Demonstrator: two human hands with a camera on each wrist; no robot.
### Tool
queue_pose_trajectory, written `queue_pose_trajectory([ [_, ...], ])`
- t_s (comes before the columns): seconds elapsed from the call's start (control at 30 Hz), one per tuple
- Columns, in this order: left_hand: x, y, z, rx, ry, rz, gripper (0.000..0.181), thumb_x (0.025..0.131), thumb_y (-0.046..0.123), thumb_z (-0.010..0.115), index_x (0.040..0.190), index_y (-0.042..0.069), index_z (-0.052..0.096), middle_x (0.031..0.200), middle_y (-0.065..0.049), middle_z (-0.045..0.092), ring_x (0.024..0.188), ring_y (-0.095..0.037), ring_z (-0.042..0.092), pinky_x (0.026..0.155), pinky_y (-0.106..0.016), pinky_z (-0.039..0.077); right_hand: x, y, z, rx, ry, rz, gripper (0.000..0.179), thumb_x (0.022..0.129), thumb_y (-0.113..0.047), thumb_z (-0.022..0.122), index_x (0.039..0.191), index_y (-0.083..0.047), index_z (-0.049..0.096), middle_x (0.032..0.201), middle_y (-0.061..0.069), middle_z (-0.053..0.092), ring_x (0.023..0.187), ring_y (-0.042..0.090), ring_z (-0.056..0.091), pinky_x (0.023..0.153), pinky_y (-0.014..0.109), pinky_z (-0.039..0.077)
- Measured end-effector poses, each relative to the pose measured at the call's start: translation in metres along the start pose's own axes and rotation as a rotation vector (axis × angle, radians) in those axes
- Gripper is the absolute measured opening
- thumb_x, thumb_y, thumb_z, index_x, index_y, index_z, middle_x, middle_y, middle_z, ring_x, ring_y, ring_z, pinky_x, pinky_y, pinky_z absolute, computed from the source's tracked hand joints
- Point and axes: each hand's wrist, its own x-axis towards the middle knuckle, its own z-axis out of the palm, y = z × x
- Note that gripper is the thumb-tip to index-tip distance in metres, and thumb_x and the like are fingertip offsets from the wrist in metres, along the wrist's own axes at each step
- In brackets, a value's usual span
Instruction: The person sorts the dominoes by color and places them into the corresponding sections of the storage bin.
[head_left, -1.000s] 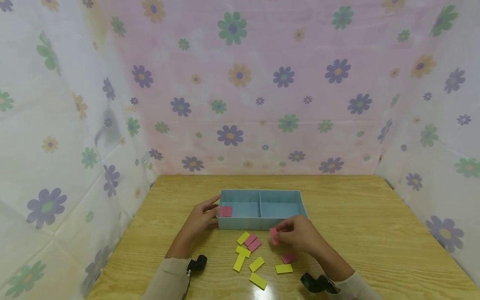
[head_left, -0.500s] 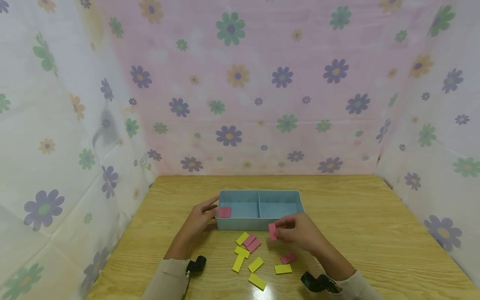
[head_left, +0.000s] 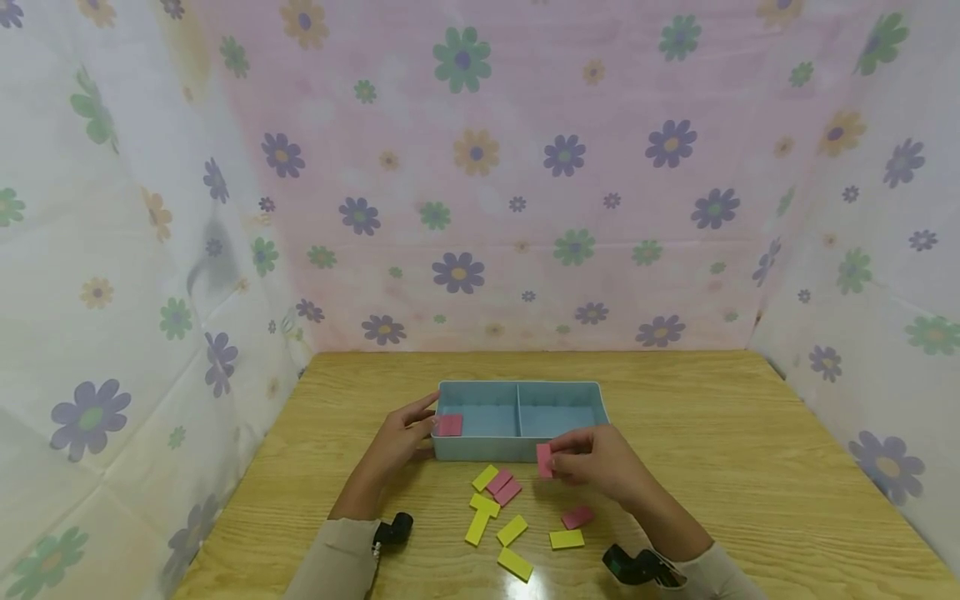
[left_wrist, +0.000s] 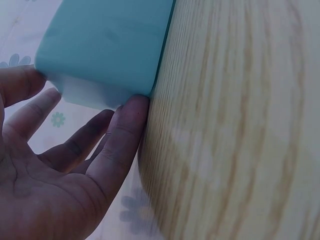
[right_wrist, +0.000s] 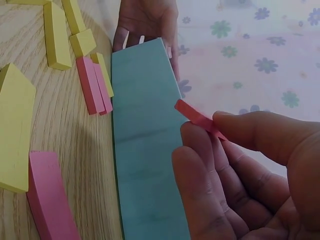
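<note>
A light blue box [head_left: 487,449] with two compartments stands on the table. Fingertips of my left hand [head_left: 395,435] touch its left end; in the left wrist view the spread fingers [left_wrist: 122,142] reach the box's end wall. Between thumb and fingers, my right hand [head_left: 600,460] pinches a pink rectangular block [right_wrist: 197,116], raised in front of the box near its front rim. Pink pieces [head_left: 450,425] lie in the left compartment, while the right compartment [head_left: 558,414] shows only its bare floor.
Yellow blocks [head_left: 512,530] lie scattered on the wooden table [head_left: 675,392] before the box. Two pink blocks [head_left: 507,491] sit side by side among them, and another pink block [head_left: 577,517] lies below my right hand. Flowered cloth [head_left: 480,208] surrounds the table.
My right hand has lifted the pink block slightly, bringing it closer to the box's front rim. The left hand has stayed at the box's end.
</note>
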Motion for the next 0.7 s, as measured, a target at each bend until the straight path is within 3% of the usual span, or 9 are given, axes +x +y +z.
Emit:
queue_pose_trajectory([
  [0.33,0.000,-0.003,0.000,-0.012,-0.020,0.011,0.052,0.108,0.018,0.056,0.158,0.029,0.046,0.155,-0.022,0.047,0.130,-0.040,0.060,0.091,-0.050,0.061,-0.001,0.000,0.000,0.105,-0.004,0.029,0.041,0.095,-0.023,0.077,0.124,0.004,0.071,0.106,0.015,0.078,0.096,0.027,0.077,0.083,0.046,0.064],
  [0.7,0.000,-0.001,0.000,-0.020,-0.017,0.014,0.052,0.108,0.018,0.055,0.157,0.030,0.046,0.152,-0.022,0.050,0.129,-0.039,0.061,0.092,-0.051,0.061,0.003,-0.011,-0.003,0.119,0.049,0.032,0.043,0.093,-0.026,0.079,0.124,0.003,0.072,0.107,0.014,0.078,0.095,0.026,0.077,0.082,0.040,0.065],
])
